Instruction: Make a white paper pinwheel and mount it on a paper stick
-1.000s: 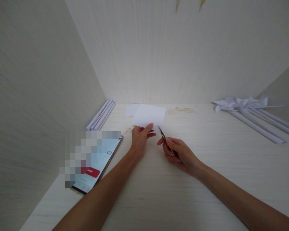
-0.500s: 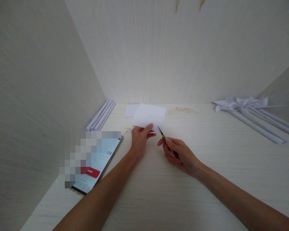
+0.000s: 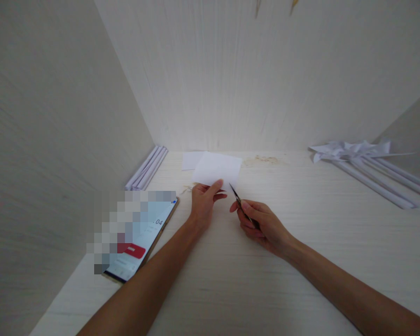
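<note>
One sheet of paper [image 3: 217, 170], pinched at its near edge by the left hand [image 3: 203, 203]. Just right of it, the right hand [image 3: 262, 224] grips one pair of scissors [image 3: 241, 207], blades touching that edge. Beyond the left hand, a second sheet [image 3: 191, 160]; to its left, one phone [image 3: 143, 238] and rolled paper sticks [image 3: 147, 168].
</note>
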`<state>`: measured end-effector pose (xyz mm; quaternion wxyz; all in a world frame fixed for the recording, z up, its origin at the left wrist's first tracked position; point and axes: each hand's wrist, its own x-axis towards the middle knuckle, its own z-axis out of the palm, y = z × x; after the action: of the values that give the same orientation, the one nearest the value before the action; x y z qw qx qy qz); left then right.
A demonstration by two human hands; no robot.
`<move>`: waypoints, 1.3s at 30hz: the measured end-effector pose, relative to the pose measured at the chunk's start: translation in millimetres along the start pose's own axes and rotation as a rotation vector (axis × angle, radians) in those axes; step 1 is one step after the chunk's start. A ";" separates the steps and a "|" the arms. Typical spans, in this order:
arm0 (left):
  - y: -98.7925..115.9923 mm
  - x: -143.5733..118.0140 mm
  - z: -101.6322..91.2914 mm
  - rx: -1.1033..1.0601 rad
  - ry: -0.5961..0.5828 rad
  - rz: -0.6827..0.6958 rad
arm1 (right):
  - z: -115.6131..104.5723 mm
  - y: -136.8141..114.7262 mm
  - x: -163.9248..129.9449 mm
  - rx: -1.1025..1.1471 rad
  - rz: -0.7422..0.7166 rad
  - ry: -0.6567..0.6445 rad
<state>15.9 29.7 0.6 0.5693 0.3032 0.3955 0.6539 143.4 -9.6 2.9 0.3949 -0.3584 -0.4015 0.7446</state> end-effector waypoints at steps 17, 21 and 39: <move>1.6 2.6 -0.1 -0.068 0.134 -0.009 | 3.3 2.1 1.0 -0.119 -0.005 0.027; 0.9 4.6 -1.1 -0.053 0.171 -0.006 | 4.3 0.7 0.6 -0.132 -0.008 0.031; 1.0 2.9 -0.7 -0.057 0.123 0.008 | 3.8 -1.1 -0.1 -0.081 0.015 0.039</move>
<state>14.3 32.4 1.0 0.5499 0.2476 0.4096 0.6845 140.5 -10.4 5.5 0.3819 -0.3915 -0.4210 0.7236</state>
